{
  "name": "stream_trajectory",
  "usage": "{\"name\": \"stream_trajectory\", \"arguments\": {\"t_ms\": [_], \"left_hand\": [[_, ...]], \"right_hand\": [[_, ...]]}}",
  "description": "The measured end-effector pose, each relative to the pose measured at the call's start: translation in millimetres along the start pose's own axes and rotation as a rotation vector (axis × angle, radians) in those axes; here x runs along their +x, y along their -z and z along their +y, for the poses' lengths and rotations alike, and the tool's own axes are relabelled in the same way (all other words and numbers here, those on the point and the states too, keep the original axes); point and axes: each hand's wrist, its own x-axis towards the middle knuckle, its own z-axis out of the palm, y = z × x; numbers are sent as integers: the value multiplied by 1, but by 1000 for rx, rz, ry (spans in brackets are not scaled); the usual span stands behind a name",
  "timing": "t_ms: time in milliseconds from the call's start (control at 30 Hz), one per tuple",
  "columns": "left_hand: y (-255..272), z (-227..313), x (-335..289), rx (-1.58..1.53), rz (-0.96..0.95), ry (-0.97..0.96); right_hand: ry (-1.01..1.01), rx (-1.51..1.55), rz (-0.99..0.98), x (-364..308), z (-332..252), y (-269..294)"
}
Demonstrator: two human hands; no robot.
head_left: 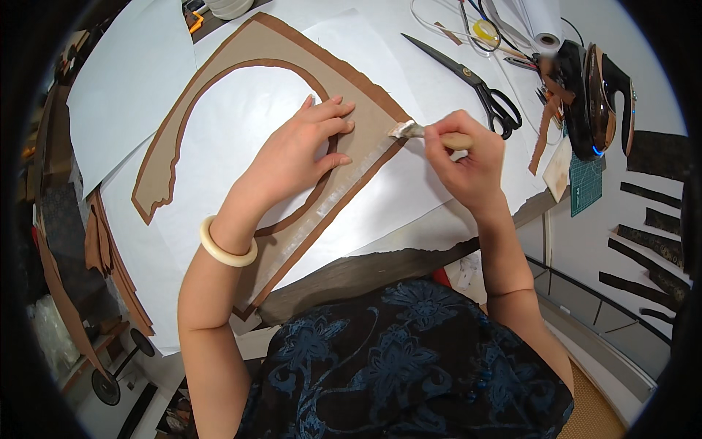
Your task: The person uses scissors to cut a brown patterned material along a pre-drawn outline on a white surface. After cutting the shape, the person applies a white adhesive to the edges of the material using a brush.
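A curved garment piece (365, 102), tan in the middle with a brown border, lies on white paper. My left hand (303, 146) rests on it with fingers spread, pressing near the inner curved edge. In my right hand (468, 157) is a brush (458, 141) with a short pale wooden handle. Its bristles, coated in something white, touch the piece near its right corner. A streaky whitish smear (333, 199) runs along the tan part beside the lower right border. Part of the piece is hidden under my left hand and forearm.
Large black scissors (468, 77) lie at the upper right. Beyond them are a dark iron (601, 102), a yellow tape roll (485, 30) and cords. A green cutting mat (586, 186) sits at the right edge. Brown fabric (102, 234) hangs at the left; grey fabric (365, 278) lies along the near edge.
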Motion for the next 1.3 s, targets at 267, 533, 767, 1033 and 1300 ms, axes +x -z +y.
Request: {"name": "stream_trajectory", "arguments": {"t_ms": [267,533,767,1033,1300], "left_hand": [[-1,-1,-1,4,5,-8],[-1,-4,-1,-8,15,-16],[-3,-6,-2,-20,27,-33],[2,-11,-4,-44,-74,-11],[6,-22,-4,-73,-137,-29]], "right_hand": [[-66,34,-31,-1,2,-6],[-28,14,10,-2,1,-2],[-26,16,1,-3,-8,-4],[40,30,39,-14,-27,-13],[17,66,-6,-30,-38,-38]]}}
